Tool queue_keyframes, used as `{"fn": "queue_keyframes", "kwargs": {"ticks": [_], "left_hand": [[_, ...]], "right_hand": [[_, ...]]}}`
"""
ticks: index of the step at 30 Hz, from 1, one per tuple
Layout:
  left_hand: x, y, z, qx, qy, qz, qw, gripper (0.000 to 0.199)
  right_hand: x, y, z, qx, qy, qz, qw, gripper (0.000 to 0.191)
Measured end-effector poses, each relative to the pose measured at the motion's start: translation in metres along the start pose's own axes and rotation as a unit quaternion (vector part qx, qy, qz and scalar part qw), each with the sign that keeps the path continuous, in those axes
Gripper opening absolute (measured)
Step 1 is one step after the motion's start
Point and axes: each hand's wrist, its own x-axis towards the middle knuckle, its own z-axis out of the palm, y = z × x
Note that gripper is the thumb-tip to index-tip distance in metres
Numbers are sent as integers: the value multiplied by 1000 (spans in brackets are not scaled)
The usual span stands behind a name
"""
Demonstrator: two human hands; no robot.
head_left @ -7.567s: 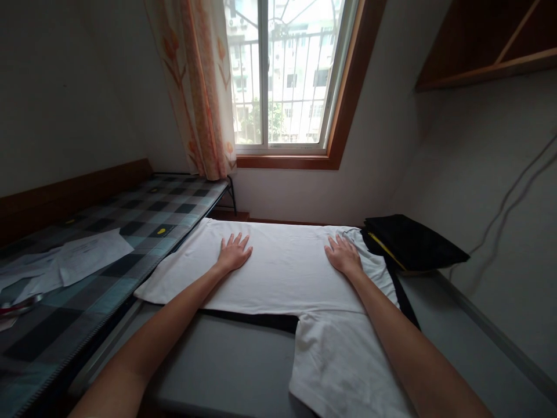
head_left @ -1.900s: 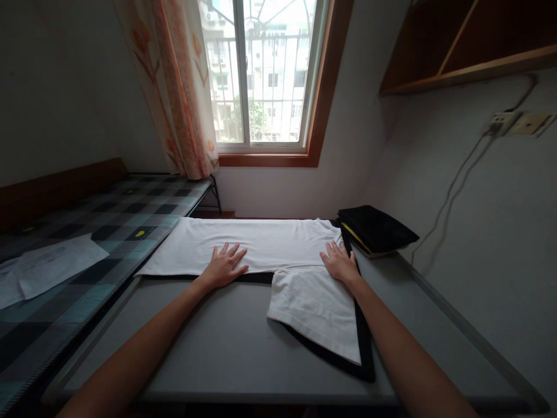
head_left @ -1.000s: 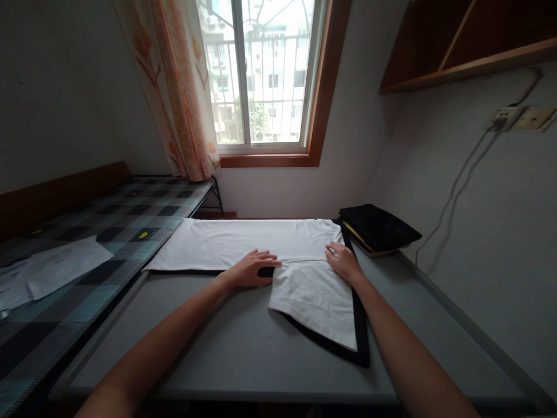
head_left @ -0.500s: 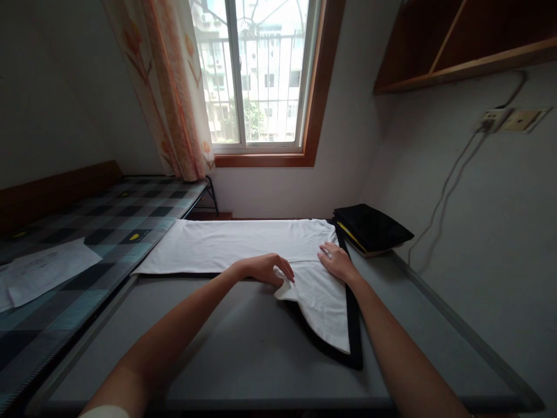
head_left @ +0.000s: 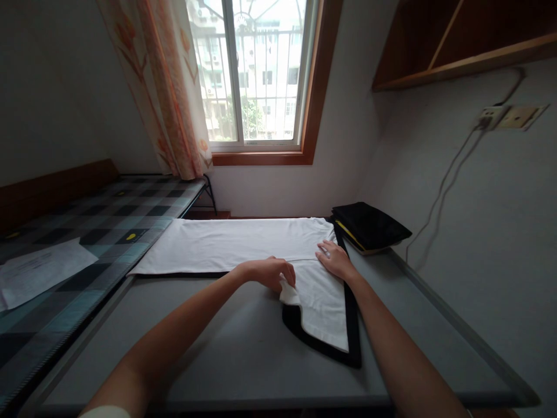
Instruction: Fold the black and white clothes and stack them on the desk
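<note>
A white cloth garment (head_left: 243,241) lies spread across the grey tabletop, with a black layer (head_left: 313,342) showing below it along the lower and right edges. My left hand (head_left: 274,274) pinches the white layer's near edge, and a small flap of it sticks up below the fingers, lifted off the black. On the garment's right part my right hand (head_left: 335,258) lies flat with its fingers spread, pressing near the black border. A seam line runs between the two hands. What kind of garment it is, I cannot tell.
Behind my right hand, a black folded item with a yellow edge (head_left: 372,226) rests on the grey table (head_left: 209,342). To the left, a checked mattress (head_left: 161,197) holds a white paper or bag (head_left: 47,270). A cord (head_left: 444,180) hangs along the right wall.
My left hand has drawn the white edge up and slightly right, uncovering more of the black layer below. My right hand stays in place on the cloth.
</note>
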Motion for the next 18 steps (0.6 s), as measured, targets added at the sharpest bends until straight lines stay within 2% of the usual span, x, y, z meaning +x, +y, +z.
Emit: {"fn": "queue_keyframes", "kwargs": {"ticks": [1,3,4,6,8,10,15,18], "left_hand": [[4,-4,0,-27,27,-14,999,12],[12,-15,-3,-91,138,-73,984,24],[14,-21,-6,-125,215,-111,962,32],[16,-33,-12,-183,351,-177,901,37],[14,-44,-16,-211,423,-213,855,33],[10,-53,-17,-206,448,-228,840,34],[0,-63,-11,-216,454,-214,837,71],[-6,-62,-8,-238,436,-193,846,79]], "right_hand": [[2,2,0,37,5,6,999,38],[7,9,-1,157,25,30,987,40],[10,12,-2,229,46,49,971,45],[15,20,-4,354,101,95,925,60],[19,25,-7,420,146,131,886,70],[19,26,-8,419,158,147,882,71],[7,15,-10,215,134,92,963,46],[2,8,-10,141,99,81,982,43]]}}
